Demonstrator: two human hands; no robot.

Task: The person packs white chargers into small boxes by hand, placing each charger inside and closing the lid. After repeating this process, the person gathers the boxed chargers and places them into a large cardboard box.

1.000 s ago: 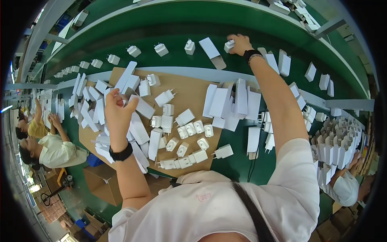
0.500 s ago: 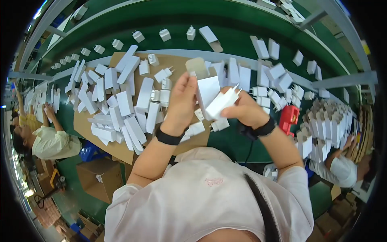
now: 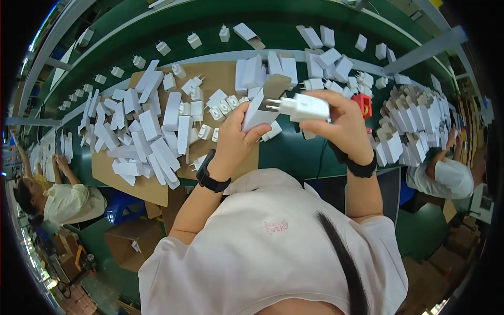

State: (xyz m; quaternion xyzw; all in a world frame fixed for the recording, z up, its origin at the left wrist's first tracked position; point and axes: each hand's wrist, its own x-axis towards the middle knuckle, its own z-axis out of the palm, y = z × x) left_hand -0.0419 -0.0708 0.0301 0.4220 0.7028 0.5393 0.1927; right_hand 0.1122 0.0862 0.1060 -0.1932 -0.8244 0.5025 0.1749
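My left hand (image 3: 232, 140) is closed round a small white carton (image 3: 255, 116) whose upper end is open, its flap standing up and back. In my right hand (image 3: 344, 126) is a white plug charger (image 3: 307, 108), pinched at its body between thumb and fingers. Its two prongs point left, at the mouth of the carton; whether they touch it I cannot tell. Several more chargers (image 3: 224, 106) lie just beyond my left hand. One charger (image 3: 272, 131) sits on the green table between my hands.
Closed white cartons (image 3: 149, 123) are heaped on a brown cardboard sheet (image 3: 210, 71) at left. Open cartons (image 3: 412, 118) stand packed at right, by a red tool (image 3: 363, 105). Chargers (image 3: 163, 48) line the green belt (image 3: 273, 22) beyond. Co-workers sit at both sides.
The charger has swung from upright to lying level, prongs now toward the carton's open end. My left hand has tilted the carton. The view has shifted a little.
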